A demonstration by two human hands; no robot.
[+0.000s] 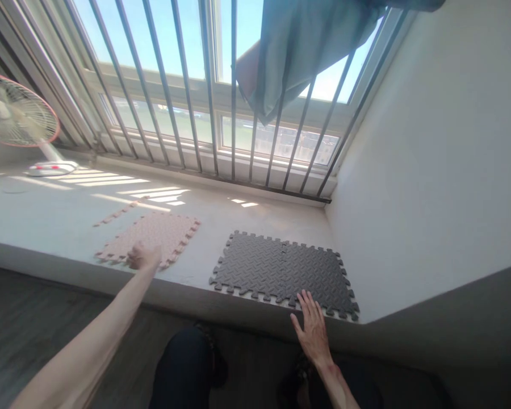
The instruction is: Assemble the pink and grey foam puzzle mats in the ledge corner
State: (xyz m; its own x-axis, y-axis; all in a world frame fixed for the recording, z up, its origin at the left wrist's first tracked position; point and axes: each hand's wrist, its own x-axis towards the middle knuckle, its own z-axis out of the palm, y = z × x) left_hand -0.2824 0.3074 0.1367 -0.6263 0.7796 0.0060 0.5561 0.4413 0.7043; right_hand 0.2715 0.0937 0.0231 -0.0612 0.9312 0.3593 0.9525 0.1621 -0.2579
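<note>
A pink foam mat (pixel 151 237) on the window ledge (pixel 59 210) is gripped at its near edge by the closed left hand (pixel 142 257), while the open right hand (pixel 311 326) is laid flat on the near edge of the dark foam mat (pixel 281 270).

On the window ledge (pixel 46 210), one foam mat (pixel 151 236) lies left of the joined mats (pixel 281 270). A fan (pixel 19 122) stands far left, behind them. A cloth (pixel 306 51) hangs on the bars (pixel 183 91).

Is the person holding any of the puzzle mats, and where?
The left hand is on the near edge of the pink foam mat; a real grip cannot be told. The right hand lies flat on the dark grey mats' near edge.
</note>
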